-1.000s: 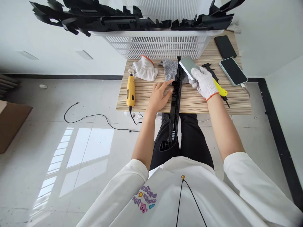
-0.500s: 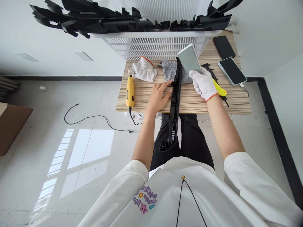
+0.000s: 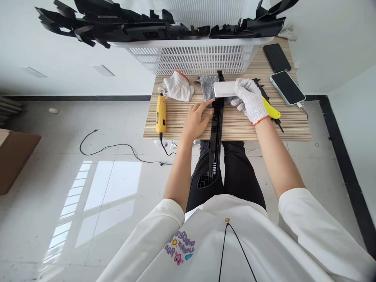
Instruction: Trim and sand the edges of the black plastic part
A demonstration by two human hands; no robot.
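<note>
A long black plastic trim part [image 3: 216, 129] lies lengthwise from the tabletop over the front edge to my lap. My bare left hand [image 3: 197, 119] is at its left side, fingertips and thumb closed on that edge. In my white-gloved right hand [image 3: 249, 98] is a flat white rectangular block [image 3: 225, 89], held at its right end, crossing over the upper part of the trim part. Its edge faces me, so its broad face is mostly hidden. A grey cloth [image 3: 208, 86] lies beneath, partly covered.
A yellow corded rotary tool [image 3: 161, 113] and a white glove [image 3: 178, 87] lie left. Right are a caliper [image 3: 260, 88], a yellow-handled cutter [image 3: 272, 109] and two phones [image 3: 288, 88]. A white basket [image 3: 202, 58] full of black parts [image 3: 164, 29] stands behind.
My right hand has tilted the block from raised, with its grey-green face showing, down to nearly level across the trim part. The left hand stays in place.
</note>
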